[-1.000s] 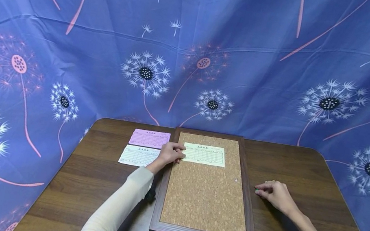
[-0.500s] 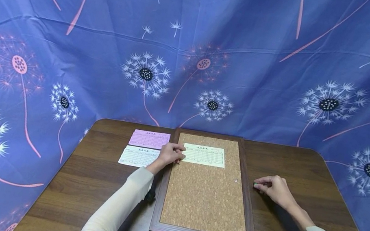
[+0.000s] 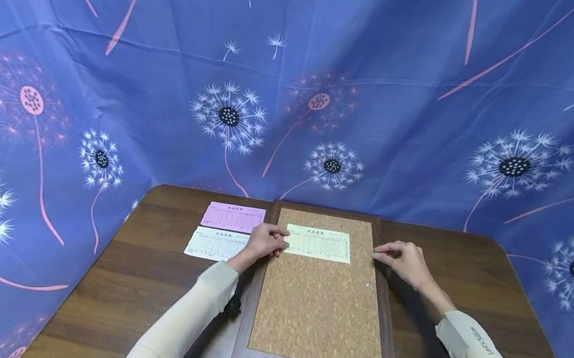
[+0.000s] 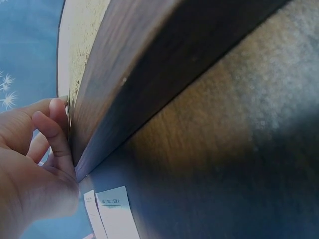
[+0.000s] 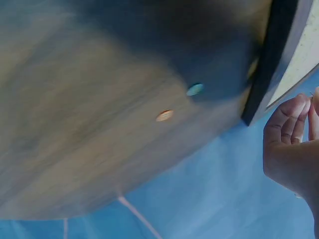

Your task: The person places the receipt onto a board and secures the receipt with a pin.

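Observation:
Framed in dark wood, a cork board lies on the table with a pale yellow printed slip near its top. My left hand rests across the frame's left side, and its thumb and index fingertip, set apart, press the slip's left edge. Over the frame's right side, my right hand pinches a tiny thumbtack between thumb and forefinger. Most of the tack is hidden; a thin point shows at the fingertips in the right wrist view. In that view a teal thumbtack and an orange thumbtack lie on the tabletop.
Left of the board, a pink printed slip lies above a white printed slip, partly covered by my left hand. A small shiny spot sits on the cork at right. A blue dandelion-print cloth hangs behind the table.
My right hand has moved left and away from me, from the table beside the board to over its right frame. My left hand and the yellow slip have stayed put.

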{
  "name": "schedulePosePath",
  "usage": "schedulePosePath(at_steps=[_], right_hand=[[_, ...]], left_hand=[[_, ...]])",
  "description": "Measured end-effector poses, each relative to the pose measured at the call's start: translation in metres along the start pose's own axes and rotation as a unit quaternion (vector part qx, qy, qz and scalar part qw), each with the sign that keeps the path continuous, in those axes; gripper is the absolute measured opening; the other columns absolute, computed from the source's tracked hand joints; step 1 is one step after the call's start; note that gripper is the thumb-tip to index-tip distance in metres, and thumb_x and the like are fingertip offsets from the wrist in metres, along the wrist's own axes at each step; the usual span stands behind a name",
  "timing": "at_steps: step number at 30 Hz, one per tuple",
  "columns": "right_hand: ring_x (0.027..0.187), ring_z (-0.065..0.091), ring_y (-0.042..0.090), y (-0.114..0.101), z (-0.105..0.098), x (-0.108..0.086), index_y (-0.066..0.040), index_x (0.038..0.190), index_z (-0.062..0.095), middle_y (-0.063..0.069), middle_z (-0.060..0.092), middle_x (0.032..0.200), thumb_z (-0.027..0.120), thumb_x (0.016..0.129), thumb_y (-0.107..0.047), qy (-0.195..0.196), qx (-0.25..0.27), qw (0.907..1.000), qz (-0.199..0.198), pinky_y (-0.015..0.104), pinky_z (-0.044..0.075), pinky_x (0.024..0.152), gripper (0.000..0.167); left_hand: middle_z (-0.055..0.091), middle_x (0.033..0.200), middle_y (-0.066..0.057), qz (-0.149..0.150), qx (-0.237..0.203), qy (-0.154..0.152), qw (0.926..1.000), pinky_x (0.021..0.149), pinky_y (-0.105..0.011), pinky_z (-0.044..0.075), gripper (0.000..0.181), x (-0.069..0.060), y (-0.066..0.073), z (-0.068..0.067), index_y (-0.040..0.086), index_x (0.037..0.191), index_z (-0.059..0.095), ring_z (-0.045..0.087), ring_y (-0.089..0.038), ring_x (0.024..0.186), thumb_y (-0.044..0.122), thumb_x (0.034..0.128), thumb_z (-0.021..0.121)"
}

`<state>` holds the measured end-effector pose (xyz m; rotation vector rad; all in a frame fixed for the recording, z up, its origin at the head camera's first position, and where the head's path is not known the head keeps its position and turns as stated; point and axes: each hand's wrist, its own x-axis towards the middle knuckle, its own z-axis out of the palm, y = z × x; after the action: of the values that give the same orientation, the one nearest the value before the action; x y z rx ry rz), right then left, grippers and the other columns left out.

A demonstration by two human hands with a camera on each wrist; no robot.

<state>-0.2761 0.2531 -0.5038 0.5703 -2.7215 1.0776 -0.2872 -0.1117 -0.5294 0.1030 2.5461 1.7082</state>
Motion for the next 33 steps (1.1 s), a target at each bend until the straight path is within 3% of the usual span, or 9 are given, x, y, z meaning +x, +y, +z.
schedulePosePath(at_steps=[4, 11, 17, 22, 28, 33], right_hand=[[0.07, 0.066, 0.012, -0.01, 0.014, 0.02, 0.001, 0.098, 0.079, 0.016, 0.077, 0.091, 0.079, 0.088, -0.007, -0.005, 0.005, 1.0, 0.0, 0.02, 0.049, 0.062, 0.013], [0.069, 0.071, 0.026, -0.02, 0.039, 0.045, 0.001, 0.102, 0.079, 0.018, 0.078, 0.093, 0.078, 0.09, -0.01, -0.04, 0.041, 0.9977, 0.036, 0.024, 0.051, 0.058, 0.016], [0.06, 0.066, 0.021, -0.03, 0.057, 0.054, 0.001, 0.102, 0.079, 0.018, 0.078, 0.093, 0.076, 0.091, -0.01, -0.037, 0.059, 0.9964, 0.049, 0.021, 0.046, 0.052, 0.016], [0.073, 0.066, 0.014, -0.04, 0.074, 0.063, 0.003, 0.101, 0.079, 0.02, 0.077, 0.097, 0.076, 0.09, -0.007, -0.024, 0.062, 0.9968, 0.044, 0.019, 0.048, 0.062, 0.015], [0.092, 0.07, 0.034, -0.05, 0.095, 0.074, 0.006, 0.102, 0.078, 0.023, 0.074, 0.103, 0.075, 0.091, -0.007, -0.007, 0.09, 0.9942, 0.059, 0.032, 0.055, 0.078, 0.017], [0.1, 0.069, 0.036, -0.053, 0.108, 0.08, 0.004, 0.104, 0.078, 0.022, 0.074, 0.106, 0.075, 0.092, -0.01, 0.012, 0.1, 0.9901, 0.098, 0.043, 0.056, 0.086, 0.018]], left_hand=[[0.069, 0.07, -0.012, -0.004, -0.001, 0.001, 1.0, 0.044, -0.015, 0.043, 0.027, 0.001, 0.001, -0.001, -0.008, 0.111, 0.073, 0.054, -0.005, 0.044, -0.007, 0.0841, 0.072], [0.071, 0.073, -0.017, -0.007, -0.003, 0.002, 1.0, 0.043, -0.016, 0.043, 0.028, -0.001, 0.003, -0.003, -0.008, 0.112, 0.074, 0.053, -0.005, 0.044, -0.008, 0.0832, 0.073], [0.07, 0.071, -0.013, -0.009, -0.002, -0.001, 1.0, 0.044, -0.015, 0.043, 0.028, -0.001, 0.002, -0.001, -0.007, 0.111, 0.074, 0.054, -0.006, 0.044, -0.006, 0.0837, 0.074], [0.069, 0.068, -0.008, -0.003, 0.005, -0.002, 1.0, 0.044, -0.015, 0.044, 0.027, -0.001, 0.001, -0.001, -0.008, 0.111, 0.074, 0.054, -0.004, 0.043, -0.005, 0.0837, 0.074], [0.07, 0.07, -0.011, 0.001, 0.011, -0.005, 0.9999, 0.044, -0.015, 0.044, 0.027, 0.0, 0.001, -0.002, -0.008, 0.111, 0.073, 0.054, -0.004, 0.044, -0.005, 0.0846, 0.074], [0.072, 0.075, -0.019, -0.001, 0.012, -0.006, 0.9999, 0.044, -0.015, 0.044, 0.028, 0.0, 0.002, -0.001, -0.008, 0.112, 0.073, 0.054, -0.004, 0.044, -0.006, 0.0846, 0.073]])
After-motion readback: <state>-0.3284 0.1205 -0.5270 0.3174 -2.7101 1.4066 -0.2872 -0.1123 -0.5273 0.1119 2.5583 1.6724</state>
